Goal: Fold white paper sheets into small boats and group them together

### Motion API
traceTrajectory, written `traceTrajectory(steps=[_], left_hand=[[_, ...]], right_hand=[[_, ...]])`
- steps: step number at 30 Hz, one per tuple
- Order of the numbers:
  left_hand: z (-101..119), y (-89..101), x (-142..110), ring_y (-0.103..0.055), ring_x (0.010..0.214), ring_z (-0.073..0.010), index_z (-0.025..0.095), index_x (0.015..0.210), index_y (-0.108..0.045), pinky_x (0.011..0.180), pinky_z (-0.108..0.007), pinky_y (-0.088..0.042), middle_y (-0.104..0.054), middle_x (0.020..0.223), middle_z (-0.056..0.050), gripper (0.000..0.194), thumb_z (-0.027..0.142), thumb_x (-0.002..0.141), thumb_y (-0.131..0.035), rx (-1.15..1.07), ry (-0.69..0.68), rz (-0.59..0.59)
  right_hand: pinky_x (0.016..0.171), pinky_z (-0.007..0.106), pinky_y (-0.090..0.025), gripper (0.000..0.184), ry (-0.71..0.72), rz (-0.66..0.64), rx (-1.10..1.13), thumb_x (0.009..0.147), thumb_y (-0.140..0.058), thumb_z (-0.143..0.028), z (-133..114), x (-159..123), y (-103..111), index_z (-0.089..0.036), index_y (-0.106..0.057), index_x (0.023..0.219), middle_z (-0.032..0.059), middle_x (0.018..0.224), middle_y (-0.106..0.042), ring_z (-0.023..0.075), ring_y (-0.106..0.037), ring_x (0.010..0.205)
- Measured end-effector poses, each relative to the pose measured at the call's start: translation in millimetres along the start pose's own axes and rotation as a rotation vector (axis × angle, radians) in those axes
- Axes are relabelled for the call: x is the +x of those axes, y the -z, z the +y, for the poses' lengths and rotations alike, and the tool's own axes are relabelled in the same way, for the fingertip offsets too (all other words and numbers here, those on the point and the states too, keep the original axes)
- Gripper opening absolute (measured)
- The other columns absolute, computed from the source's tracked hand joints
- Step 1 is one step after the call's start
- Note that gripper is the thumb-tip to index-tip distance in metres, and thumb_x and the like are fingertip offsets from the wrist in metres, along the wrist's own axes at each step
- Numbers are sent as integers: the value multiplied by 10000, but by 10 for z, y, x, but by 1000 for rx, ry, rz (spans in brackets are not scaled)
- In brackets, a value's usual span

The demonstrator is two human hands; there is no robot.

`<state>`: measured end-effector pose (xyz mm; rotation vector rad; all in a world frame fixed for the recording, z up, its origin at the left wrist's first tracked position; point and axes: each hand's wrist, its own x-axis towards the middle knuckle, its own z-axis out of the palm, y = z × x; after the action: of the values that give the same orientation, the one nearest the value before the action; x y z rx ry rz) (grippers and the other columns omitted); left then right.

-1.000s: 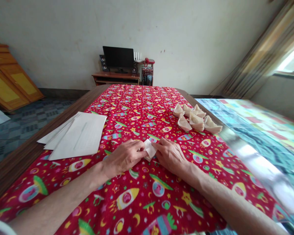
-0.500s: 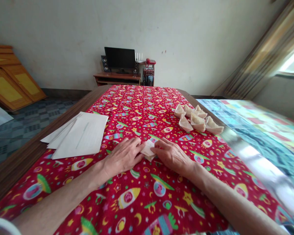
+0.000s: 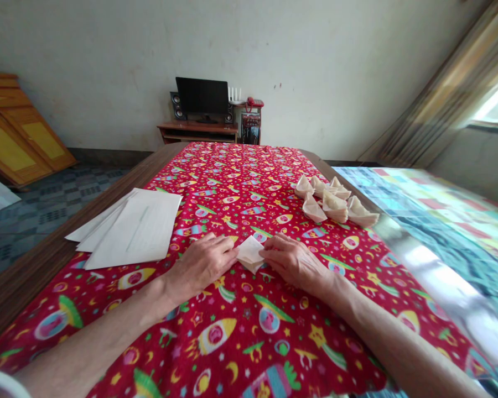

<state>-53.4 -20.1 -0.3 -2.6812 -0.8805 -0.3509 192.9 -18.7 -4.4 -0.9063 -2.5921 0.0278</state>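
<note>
A small folded piece of white paper (image 3: 250, 253) lies on the red patterned tablecloth (image 3: 240, 301), between my two hands. My left hand (image 3: 208, 258) pinches its left corner with closed fingers. On the opposite side, my right hand (image 3: 291, 257) grips the right corner between thumb and fingers. Layered folds show along the paper's lower edges. Farther right stand several folded paper shapes (image 3: 335, 206), boat-like and grouped in stacks. To the left rests a fanned stack of white paper sheets (image 3: 139, 229).
The cloth covers a dark wooden table (image 3: 122, 190). A monitor (image 3: 202, 98) stands on a small desk (image 3: 197, 128) by the far wall. A wooden cabinet (image 3: 25, 130) is at the left, and a bed with a patterned cover (image 3: 431, 221) adjoins the table's right side.
My left hand has shifted slightly left, uncovering more of the folded paper's left side. My right hand stays at the right corner. The view has tilted a little.
</note>
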Motion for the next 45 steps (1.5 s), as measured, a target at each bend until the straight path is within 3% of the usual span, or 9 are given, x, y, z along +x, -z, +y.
traceTrajectory(steps=[7, 10, 17, 21, 30, 45], left_hand=[[-10, -199, 16, -569, 766, -122, 158, 853, -647, 701, -225, -448, -581, 819, -20, 115, 169, 884, -537, -500, 221, 212], [-26, -243, 38, -570, 745, -120, 154, 810, -644, 697, -221, -445, -576, 795, -14, 80, 163, 856, -578, -594, 324, 200], [-3, -184, 65, -563, 749, -139, 160, 773, -609, 693, -244, -424, -566, 797, -13, 122, 199, 872, -549, -536, 415, 86], [-1, -182, 62, -558, 738, -136, 168, 777, -600, 677, -242, -413, -556, 792, -8, 145, 224, 887, -525, -503, 423, 64], [27, -183, 88, -549, 653, -124, 174, 747, -601, 608, -237, -392, -549, 751, -4, 218, 300, 895, -502, -431, 472, 67], [99, -162, 136, -538, 651, -138, 190, 748, -540, 576, -255, -330, -580, 740, 8, 224, 351, 897, -498, -231, 467, 68]], right_hand=[[658, 216, -425, 166, -127, 96, 185, 881, -520, -204, 19, -7, -77, -175, -683, 865, 49, 867, -629, 122, -562, 754], [606, 196, -401, 99, -246, 106, 235, 831, -587, -178, -17, 6, -64, -166, -672, 783, 30, 804, -620, 106, -553, 695], [559, 186, -364, 58, -433, 35, 284, 789, -642, -217, -41, 31, -11, -178, -654, 748, -9, 699, -619, 92, -545, 618], [596, 192, -375, 98, -425, -1, 281, 843, -575, -235, -24, 24, -2, -189, -651, 799, -7, 740, -649, 98, -568, 655], [655, 214, -376, 175, -328, -9, 22, 926, -435, -258, -90, -1, -44, -178, -561, 834, 51, 812, -611, 119, -550, 712], [573, 265, -284, 233, -416, -35, -246, 948, -384, -320, -203, 107, -113, -191, -540, 830, 39, 759, -630, 144, -571, 664]])
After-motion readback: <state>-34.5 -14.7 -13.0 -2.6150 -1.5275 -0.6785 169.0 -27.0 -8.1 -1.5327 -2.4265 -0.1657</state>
